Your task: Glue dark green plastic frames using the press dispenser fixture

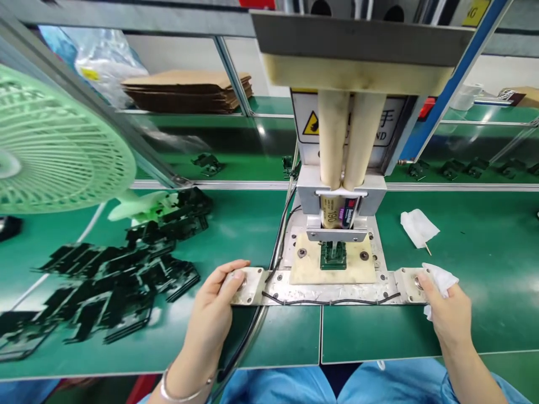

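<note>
A press machine (353, 129) stands on the green table with a metal base bar (324, 292) across its front. My left hand (214, 311) rests on the bar's left end, thumb pressing the left button (242, 279). At the right end my right hand (446, 314) presses the right button (419, 282) with its thumb and is closed on a white cloth (442, 279). A small dark green part (333, 255) sits in the beige fixture plate (332, 261) under a glue cartridge (341, 213).
Several black plastic parts (122, 280) lie piled on the left. A green fan (54, 140) stands at the far left. A crumpled white wipe with a stick (418, 227) lies right of the machine. Cardboard sheets (185, 90) and more black parts (475, 166) sit beyond.
</note>
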Tool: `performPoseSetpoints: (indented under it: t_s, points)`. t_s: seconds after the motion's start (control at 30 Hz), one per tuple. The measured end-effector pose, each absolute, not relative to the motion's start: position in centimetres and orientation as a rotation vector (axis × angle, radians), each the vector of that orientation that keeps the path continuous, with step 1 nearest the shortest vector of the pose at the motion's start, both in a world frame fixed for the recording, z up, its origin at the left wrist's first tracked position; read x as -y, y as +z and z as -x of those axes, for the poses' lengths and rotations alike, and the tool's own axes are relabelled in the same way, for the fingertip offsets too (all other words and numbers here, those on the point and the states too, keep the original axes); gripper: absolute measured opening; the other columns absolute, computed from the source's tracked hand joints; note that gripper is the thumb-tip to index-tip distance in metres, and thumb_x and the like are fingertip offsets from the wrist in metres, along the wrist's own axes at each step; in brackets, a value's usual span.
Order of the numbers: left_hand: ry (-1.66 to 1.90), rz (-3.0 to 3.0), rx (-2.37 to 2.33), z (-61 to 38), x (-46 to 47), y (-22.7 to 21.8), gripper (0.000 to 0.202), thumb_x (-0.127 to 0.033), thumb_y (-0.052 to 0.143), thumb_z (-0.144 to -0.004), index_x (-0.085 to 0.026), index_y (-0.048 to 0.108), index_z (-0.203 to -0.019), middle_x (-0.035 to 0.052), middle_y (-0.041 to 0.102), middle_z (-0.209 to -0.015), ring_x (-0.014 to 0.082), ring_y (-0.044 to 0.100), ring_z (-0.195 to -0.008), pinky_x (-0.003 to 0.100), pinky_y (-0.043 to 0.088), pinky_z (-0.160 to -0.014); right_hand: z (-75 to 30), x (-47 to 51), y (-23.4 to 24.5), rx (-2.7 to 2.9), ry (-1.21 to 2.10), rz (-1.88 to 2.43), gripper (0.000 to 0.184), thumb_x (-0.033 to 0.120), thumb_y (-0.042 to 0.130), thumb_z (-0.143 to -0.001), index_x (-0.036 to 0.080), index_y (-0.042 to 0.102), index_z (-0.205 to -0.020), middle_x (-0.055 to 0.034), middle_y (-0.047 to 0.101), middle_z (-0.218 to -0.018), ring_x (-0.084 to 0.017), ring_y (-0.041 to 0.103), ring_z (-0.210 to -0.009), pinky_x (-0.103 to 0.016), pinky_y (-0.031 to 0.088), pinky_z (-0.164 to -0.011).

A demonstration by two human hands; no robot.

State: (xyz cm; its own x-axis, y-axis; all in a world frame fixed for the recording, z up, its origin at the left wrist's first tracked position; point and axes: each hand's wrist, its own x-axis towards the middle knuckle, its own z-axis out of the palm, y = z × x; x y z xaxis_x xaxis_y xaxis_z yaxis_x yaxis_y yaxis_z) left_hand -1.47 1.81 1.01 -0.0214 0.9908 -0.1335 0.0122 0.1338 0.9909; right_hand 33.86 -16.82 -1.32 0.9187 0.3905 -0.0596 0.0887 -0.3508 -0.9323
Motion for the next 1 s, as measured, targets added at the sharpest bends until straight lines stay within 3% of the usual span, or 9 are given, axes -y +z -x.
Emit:
performPoseSetpoints:
  t_s: [0.27, 0.33, 0.43, 0.5, 0.7, 0.87, 1.0]
  points:
    - [1.101, -1.212, -1.411, 1.9, -1.7, 1.5, 0.042, -0.050, 0.077, -0.069, -0.022, 0.067, -0.098, -0.0007, 0.065, -0.087, 0.0136, 0.054, -0.071, 0.019, 0.043, -0.060, -33.9, 17.2, -1.6, 0.337, 0.377, 1.919, 0.067, 0.067, 0.078, -0.059, 0.018, 0.072, -0.105, -0.0094, 0.070, -0.105, -0.035, 0.062, -0.101, -0.042, 0.049, -0.084]
    - [1.171, -1.342, -1.517, 1.7, -1.3, 2.6, 0.039, -0.048, 0.074, -0.073, -0.024, 0.066, -0.102, -0.0008, 0.065, -0.091, 0.0157, 0.058, -0.081, 0.020, 0.046, -0.071, -33.8, 17.2, -1.5, 0.336, 0.390, 1.927, 0.067, 0.067, 0.078, -0.059, 0.019, 0.072, -0.105, -0.0079, 0.070, -0.104, -0.034, 0.062, -0.102, -0.041, 0.049, -0.084]
    - [1.234, -1.539, -1.526, 0.2, -0.7, 5.0, 0.036, -0.047, 0.070, -0.076, -0.025, 0.065, -0.104, 0.0014, 0.065, -0.111, 0.0226, 0.057, -0.110, 0.027, 0.042, -0.099, -33.9, 17.3, -1.3, 0.313, 0.416, 1.959, 0.068, 0.068, 0.077, -0.058, 0.020, 0.072, -0.106, -0.0070, 0.071, -0.102, -0.034, 0.063, -0.099, -0.040, 0.050, -0.081]
    - [1.104, -1.644, -1.403, -1.6, -0.7, 6.4, 0.044, -0.047, 0.074, -0.072, -0.024, 0.064, -0.107, 0.0042, 0.065, -0.118, 0.0276, 0.056, -0.117, 0.034, 0.040, -0.107, -34.1, 17.3, -1.2, 0.291, 0.426, 2.000, 0.072, 0.070, 0.077, -0.056, 0.019, 0.072, -0.105, -0.0075, 0.071, -0.101, -0.035, 0.063, -0.097, -0.039, 0.051, -0.077]
    - [0.593, -1.816, -0.966, -7.6, -2.9, 7.4, 0.089, -0.037, 0.090, -0.051, -0.023, 0.052, -0.130, 0.0131, 0.055, -0.136, 0.0358, 0.049, -0.128, 0.049, 0.039, -0.110, -34.5, 17.2, -1.7, 0.324, 0.468, 1.993, 0.076, 0.074, 0.075, -0.057, 0.017, 0.071, -0.108, -0.0080, 0.071, -0.099, -0.033, 0.064, -0.089, -0.036, 0.052, -0.062]
    - [0.508, -1.788, -0.766, -9.9, -4.2, 6.4, 0.060, -0.030, 0.082, -0.065, -0.020, 0.058, -0.119, 0.0117, 0.062, -0.125, 0.0291, 0.055, -0.123, 0.045, 0.038, -0.111, -34.3, 17.0, -1.8, 0.325, 0.480, 1.942, 0.076, 0.073, 0.075, -0.057, 0.017, 0.070, -0.108, -0.0068, 0.071, -0.098, -0.032, 0.064, -0.091, -0.035, 0.052, -0.067]
    - [0.518, -1.549, -0.733, -10.2, -3.9, 6.8, 0.053, -0.029, 0.085, -0.061, -0.017, 0.061, -0.107, 0.0121, 0.065, -0.118, 0.0269, 0.059, -0.115, 0.043, 0.041, -0.108, -34.3, 16.9, -1.6, 0.318, 0.487, 1.915, 0.075, 0.071, 0.077, -0.056, 0.016, 0.071, -0.106, -0.0078, 0.071, -0.100, -0.033, 0.063, -0.095, -0.036, 0.052, -0.072]
